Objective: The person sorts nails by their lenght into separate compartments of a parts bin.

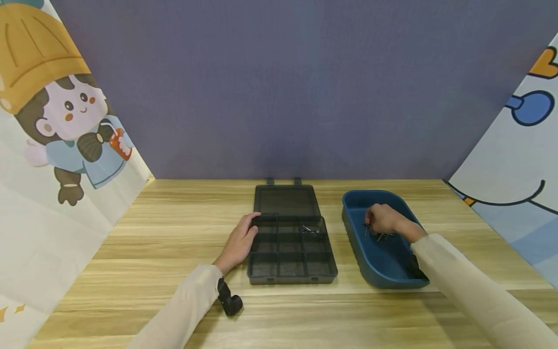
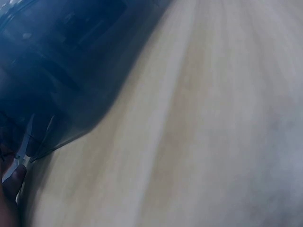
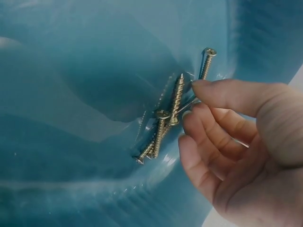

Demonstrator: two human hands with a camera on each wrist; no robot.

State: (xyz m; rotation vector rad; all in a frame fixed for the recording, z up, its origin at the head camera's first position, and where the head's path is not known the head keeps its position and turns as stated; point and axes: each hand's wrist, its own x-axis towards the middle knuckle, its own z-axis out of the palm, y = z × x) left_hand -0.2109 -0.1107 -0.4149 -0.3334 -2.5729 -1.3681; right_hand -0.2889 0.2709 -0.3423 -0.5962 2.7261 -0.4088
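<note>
A dark, see-through compartment box point(image 1: 291, 279) lies on the table with its lid point(image 1: 287, 201) folded back. My left hand point(image 1: 237, 245) rests at its upper left edge, fingers loosely extended; part of that hand point(image 2: 13, 184) shows in the left wrist view. Several silvery screws point(image 1: 308, 230) lie in the box's far right compartment. To the right stands a blue bin point(image 1: 355, 242). Inside it, my right hand point(image 1: 381, 219) pinches a thin screw point(image 3: 189, 103) between thumb and fingertips, mostly hidden by them. Brass-coloured screws point(image 3: 177, 97) lie crossed beside the fingertips.
Both objects stand on a wood-grain table point(image 1: 174, 223). A grey-blue panel point(image 1: 296, 92) rises behind its far edge. Printed cartoon sheets point(image 1: 26, 218) flank it on both sides. A black strap with a small camera point(image 1: 229, 301) is on the left wrist.
</note>
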